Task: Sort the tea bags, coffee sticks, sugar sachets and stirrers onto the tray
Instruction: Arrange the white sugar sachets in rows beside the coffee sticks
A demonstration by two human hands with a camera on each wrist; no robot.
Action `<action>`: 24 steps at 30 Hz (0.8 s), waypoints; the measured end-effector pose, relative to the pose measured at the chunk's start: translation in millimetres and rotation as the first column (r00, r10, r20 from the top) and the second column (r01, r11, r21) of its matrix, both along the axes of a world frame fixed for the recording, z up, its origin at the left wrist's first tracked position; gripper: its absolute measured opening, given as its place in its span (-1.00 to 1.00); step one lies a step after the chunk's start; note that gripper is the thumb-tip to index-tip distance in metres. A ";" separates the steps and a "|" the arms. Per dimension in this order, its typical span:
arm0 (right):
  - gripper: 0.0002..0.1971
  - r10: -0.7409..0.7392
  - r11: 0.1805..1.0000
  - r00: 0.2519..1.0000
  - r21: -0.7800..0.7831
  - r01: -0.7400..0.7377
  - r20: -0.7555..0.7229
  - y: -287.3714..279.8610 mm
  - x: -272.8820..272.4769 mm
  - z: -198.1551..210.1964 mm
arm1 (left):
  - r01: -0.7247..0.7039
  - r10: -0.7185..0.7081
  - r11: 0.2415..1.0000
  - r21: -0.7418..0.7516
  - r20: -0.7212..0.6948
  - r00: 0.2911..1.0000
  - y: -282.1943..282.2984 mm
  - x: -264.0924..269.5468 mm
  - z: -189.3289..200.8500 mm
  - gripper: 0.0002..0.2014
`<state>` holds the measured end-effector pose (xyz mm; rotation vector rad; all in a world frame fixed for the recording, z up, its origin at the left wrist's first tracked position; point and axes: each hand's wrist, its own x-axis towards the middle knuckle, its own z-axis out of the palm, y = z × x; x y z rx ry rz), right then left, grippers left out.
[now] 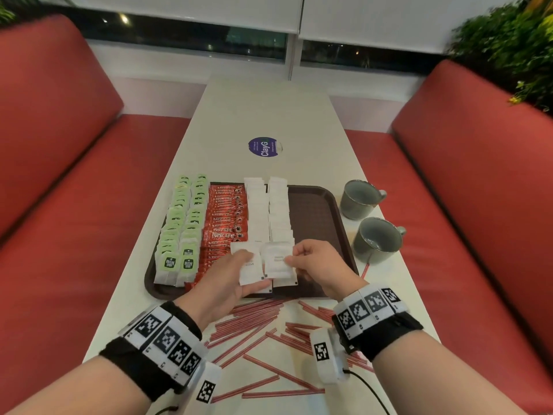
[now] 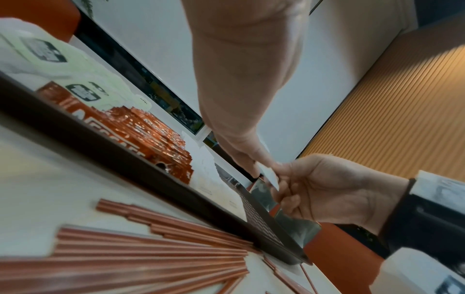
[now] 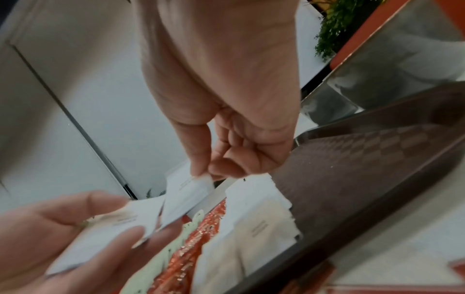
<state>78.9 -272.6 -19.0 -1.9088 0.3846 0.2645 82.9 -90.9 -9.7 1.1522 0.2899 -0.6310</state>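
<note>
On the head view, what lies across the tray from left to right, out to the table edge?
Green tea bags → red Nescafe coffee sticks → white sugar sachets → bare right part of the brown tray → two grey cups, standing on the table right of the tray.

Materials and surface finishes on the table.
Tray (image 1: pixel 317 211): dark brown plastic, floor embossed in a woven check texture, rim smooth. Sugar sachets (image 1: pixel 278 205): matt white paper. Coffee sticks (image 1: pixel 226 217): glossy red foil that glints. Tea bags (image 1: pixel 179 223): thin white paper with matt green tags. Stirrers (image 1: pixel 254 322): smooth red-and-white striped plastic. 2 mugs (image 1: pixel 377 239): glazed grey-green, speckled and shiny. Table (image 1: pixel 269 115): smooth matt white. Benches (image 1: pixel 478 175): red upholstery with slight sheen.
</note>
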 end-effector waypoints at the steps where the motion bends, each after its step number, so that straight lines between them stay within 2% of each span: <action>1: -0.86 -0.022 0.997 1.000 -0.074 0.022 -0.004 -3.2 1.3 -2.6 | -0.036 0.036 0.999 -0.001 -0.029 0.999 3.9 2.1 -0.7 -0.82; 4: -0.83 0.007 0.958 0.999 -0.287 -0.018 -0.037 -7.9 3.1 -10.2 | -0.065 0.066 0.997 0.050 -0.016 0.998 11.3 6.0 -3.4 -0.80; 11: -0.78 0.078 0.875 0.984 -0.462 -0.145 -0.161 -2.5 9.3 -24.2 | -0.009 0.004 0.994 0.109 0.040 0.999 4.8 4.2 -8.4 -0.77; 21: -0.82 0.032 0.889 0.990 -0.449 -0.090 -0.135 -3.9 11.9 -30.5 | 0.108 -0.151 0.948 0.300 0.122 0.981 -6.2 3.1 -14.8 -0.69; 24: -0.87 -0.031 0.929 0.999 -0.368 0.025 -0.012 -5.6 7.4 -26.4 | 0.124 -0.175 0.943 0.308 0.143 0.974 -10.4 4.8 -14.0 -0.70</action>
